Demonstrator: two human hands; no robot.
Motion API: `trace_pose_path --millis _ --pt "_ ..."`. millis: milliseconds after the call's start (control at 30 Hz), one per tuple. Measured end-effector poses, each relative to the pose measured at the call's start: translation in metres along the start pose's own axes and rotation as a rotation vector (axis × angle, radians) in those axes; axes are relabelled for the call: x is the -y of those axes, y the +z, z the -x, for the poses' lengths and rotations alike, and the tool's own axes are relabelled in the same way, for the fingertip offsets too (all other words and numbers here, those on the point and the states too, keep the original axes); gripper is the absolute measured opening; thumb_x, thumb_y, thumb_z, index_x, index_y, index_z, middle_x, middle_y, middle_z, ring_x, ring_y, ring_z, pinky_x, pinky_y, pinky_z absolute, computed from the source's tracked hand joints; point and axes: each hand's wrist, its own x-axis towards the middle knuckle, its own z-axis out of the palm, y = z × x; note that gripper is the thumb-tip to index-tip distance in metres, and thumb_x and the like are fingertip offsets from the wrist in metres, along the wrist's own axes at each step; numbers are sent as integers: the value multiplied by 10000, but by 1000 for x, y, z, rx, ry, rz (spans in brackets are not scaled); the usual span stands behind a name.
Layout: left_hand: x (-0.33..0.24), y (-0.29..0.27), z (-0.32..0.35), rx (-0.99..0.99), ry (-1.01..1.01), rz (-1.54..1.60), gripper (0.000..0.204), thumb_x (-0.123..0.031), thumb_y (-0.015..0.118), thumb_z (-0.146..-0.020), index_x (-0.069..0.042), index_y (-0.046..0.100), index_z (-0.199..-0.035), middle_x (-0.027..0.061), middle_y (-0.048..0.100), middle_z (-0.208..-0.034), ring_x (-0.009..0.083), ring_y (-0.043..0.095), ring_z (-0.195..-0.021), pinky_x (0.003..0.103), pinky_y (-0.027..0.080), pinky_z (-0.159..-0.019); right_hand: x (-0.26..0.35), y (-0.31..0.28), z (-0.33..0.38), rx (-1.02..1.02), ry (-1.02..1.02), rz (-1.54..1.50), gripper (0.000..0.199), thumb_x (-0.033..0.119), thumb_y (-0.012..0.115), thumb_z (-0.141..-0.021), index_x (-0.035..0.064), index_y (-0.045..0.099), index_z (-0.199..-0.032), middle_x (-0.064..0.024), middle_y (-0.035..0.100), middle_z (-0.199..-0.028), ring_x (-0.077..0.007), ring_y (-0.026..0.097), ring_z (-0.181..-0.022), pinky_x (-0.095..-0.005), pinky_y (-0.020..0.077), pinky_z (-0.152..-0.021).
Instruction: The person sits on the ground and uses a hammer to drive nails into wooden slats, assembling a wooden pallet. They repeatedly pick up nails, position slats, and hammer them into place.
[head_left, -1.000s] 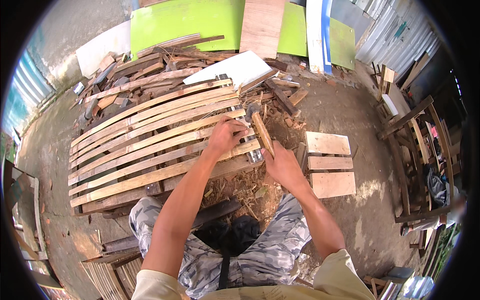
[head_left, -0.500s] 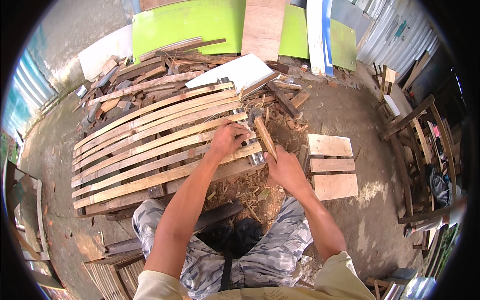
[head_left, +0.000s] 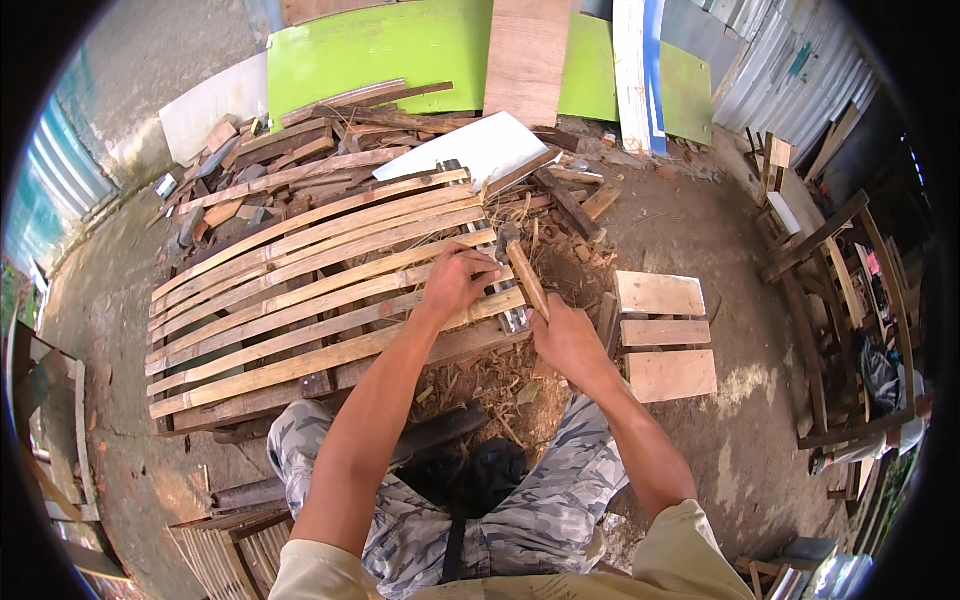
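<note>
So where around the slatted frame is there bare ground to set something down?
Bare dirt lies right of the three short boards, toward the wooden frames, and left of the slatted frame along the concrete. It is crowded behind, at the scrap pile, and around the left hand and the right hand gripping the hammer.

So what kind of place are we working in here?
Likely an outdoor scrap-wood yard: bare dirt ground, a heap of offcuts, corrugated metal fencing, and a slatted pallet under both hands.
</note>
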Motion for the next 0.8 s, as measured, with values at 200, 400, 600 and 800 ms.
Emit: trace_pose_path --millis 200,400,600,800 --pt "-3 1 2 72 -40 23 188 -228 770 -880 -77 799 -990 55 755 -1091 289 640 -1057 399 472 -1012 -8 10 5 54 77 42 322 247 557 -1013 -74 528 -1027 -357 644 -778 -558 642 -794 -617 517 -754" --pt "20 -11 0 -138 -319 448 249 -168 665 -954 -50 732 -1162 112 743 -1133 268 664 -1052 388 500 -968 1 4 4 -43 107 -38 330 257 572 -1017 -70 526 -1018 -347 644 -775 -540 644 -786 -591 506 -706" --pt "10 -40 -12 -203 -289 172 206 -148 666 -936 -61 737 -1109 157 703 -1194 345 597 -1216 431 474 -1043 -3 5 8 -20 115 -25 317 258 556 -1019 -56 516 -1006 -358 648 -793 -546 646 -810 -606 509 -749" --pt "37 -74 35 -43 -321 -433 482 -454 591 -966 -147 621 -1337 115 563 -1431 305 473 -1365 515 301 -1166 11 1 12 -60 117 -86 320 263 577 -1020 -50 511 -1007 -334 637 -762 -541 638 -790 -584 489 -704"
